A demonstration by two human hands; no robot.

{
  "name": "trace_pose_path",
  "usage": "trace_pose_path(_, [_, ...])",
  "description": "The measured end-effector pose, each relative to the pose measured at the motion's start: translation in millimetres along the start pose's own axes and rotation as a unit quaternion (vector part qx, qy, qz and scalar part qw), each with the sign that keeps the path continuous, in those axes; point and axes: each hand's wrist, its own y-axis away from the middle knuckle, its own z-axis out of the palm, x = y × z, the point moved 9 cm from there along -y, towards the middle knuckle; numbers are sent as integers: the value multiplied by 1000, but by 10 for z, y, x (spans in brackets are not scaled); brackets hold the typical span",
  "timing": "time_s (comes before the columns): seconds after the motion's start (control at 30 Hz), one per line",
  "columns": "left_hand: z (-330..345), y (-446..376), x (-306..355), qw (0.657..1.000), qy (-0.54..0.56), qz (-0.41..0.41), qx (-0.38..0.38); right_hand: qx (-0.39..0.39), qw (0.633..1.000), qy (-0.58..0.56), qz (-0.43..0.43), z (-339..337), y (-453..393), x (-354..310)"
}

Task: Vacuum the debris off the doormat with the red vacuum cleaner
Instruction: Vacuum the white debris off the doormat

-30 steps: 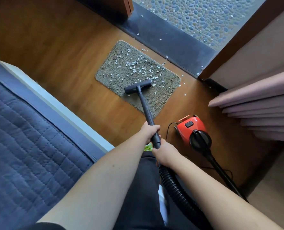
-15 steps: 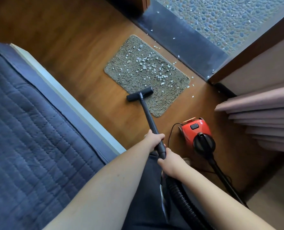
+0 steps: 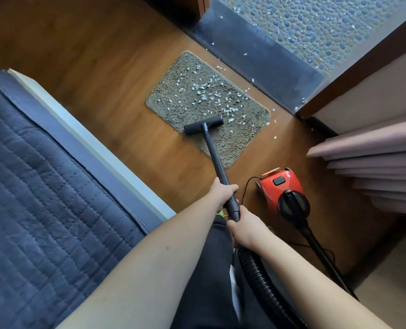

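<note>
Both hands are gripping the black wand (image 3: 217, 162): the left hand (image 3: 222, 192) is wrapping it higher up, the right hand (image 3: 247, 225) is closing round its lower end by the hose (image 3: 263, 281). The nozzle (image 3: 203, 125) is resting on the mat's (image 3: 173, 105) near edge, beside the white debris (image 3: 209, 93). The red vacuum (image 3: 280, 188) is sitting on the floor (image 3: 102, 55) to the right, near folded curtains (image 3: 375, 162). A bed (image 3: 42, 186) is crowding the left side.

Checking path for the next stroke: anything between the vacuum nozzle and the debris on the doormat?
Nothing visible. The nozzle sits on the doormat's near edge, and the white debris lies just beyond it on bare pile, unobstructed.
</note>
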Motion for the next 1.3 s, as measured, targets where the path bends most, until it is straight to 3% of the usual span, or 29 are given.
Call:
trace_pose_path(0.3, [150,-124,346,999,-28,11,-20,4,999,-46,-1,-297,-164,-90])
trace_pose_path(0.5, [467,121,100,998,-21,-11,-54,21,1000,-11,16,-330,95,233])
trace_pose_path(0.93, [1003,318,-469,995,-50,-20,-89,31,996,-50,61,-154,515,899])
trace_pose_path(1.3, [843,91,131,994,-69,34,-74,42,996,-61,51,-347,105,499])
